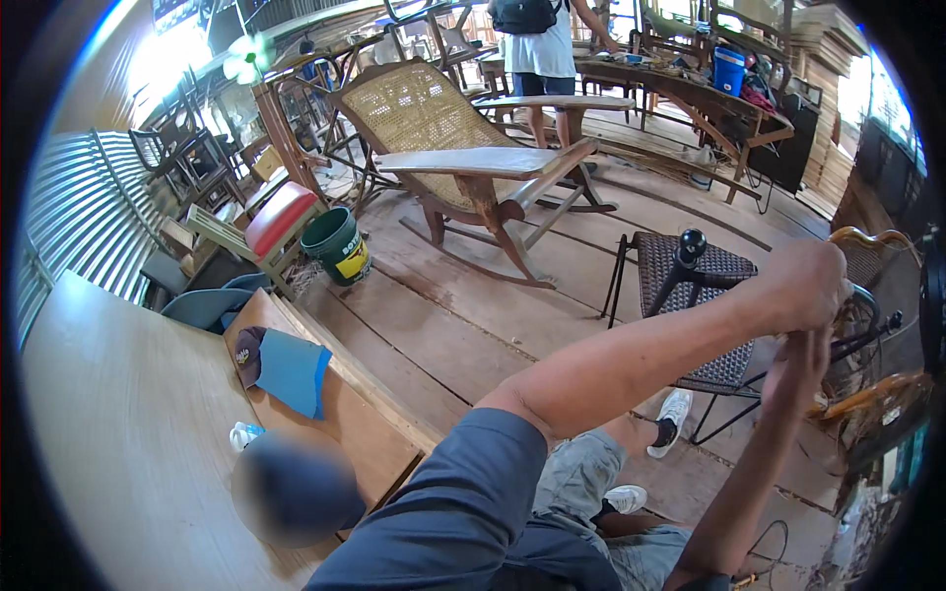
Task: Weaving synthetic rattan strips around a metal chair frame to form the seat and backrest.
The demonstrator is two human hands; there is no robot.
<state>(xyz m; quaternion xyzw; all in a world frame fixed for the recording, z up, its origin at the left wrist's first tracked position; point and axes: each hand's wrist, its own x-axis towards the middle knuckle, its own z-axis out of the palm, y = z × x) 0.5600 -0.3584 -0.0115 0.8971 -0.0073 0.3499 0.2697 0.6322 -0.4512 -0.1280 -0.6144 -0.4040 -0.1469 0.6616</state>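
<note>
My left arm, in a blue sleeve, reaches across to the right. My left hand (810, 286) is closed in a fist at the end of a curved wooden chair frame (872, 238) by the right rim. My right hand (803, 360) comes up from below and touches the underside of the left hand. Its fingers are hidden, so I cannot tell what it holds. More curved wood and cane (872, 394) lies just beyond both hands. A black metal stand with a round knob (690, 242) rises in front of a dark woven seat (695, 271), left of the hands.
A cane rocking chair (463, 148) stands mid-floor, with a green bucket (337, 246) to its left. A wooden tabletop (128, 443) at lower left carries a blue cloth (291, 372) and a cap. Another person (542, 59) stands at a far workbench (690, 89). My legs and white shoes (674, 410) are below.
</note>
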